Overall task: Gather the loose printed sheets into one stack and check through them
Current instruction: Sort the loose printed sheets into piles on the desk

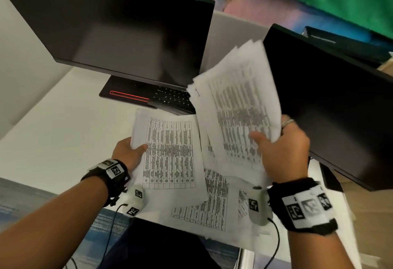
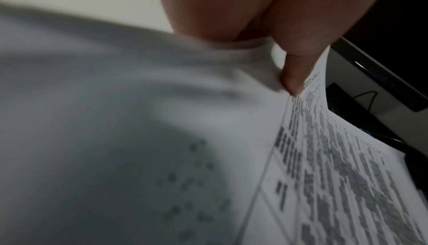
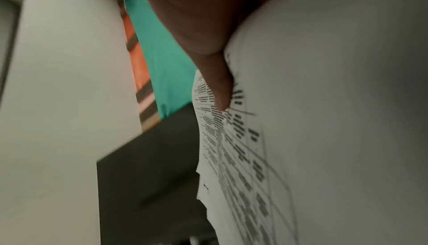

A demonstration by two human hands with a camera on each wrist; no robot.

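the right hand (image 1: 282, 149) grips a fanned bundle of printed sheets (image 1: 240, 107) raised in front of the right monitor (image 1: 331, 107), thumb clamped on its face. the left hand (image 1: 128, 153) pinches the edge of one sheet (image 1: 170, 153) lifted off the white desk (image 1: 63, 132). more loose pages (image 1: 204, 205) lie at the near desk edge, so gathering looks partway done; squaring up and checking remain.

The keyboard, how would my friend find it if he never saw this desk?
Start at the big monitor on the left. Below its right corner a black keyboard lies on the white desk, partly under the sheets. It alone has rows of small lettered keys, beside a red-striped stand base.
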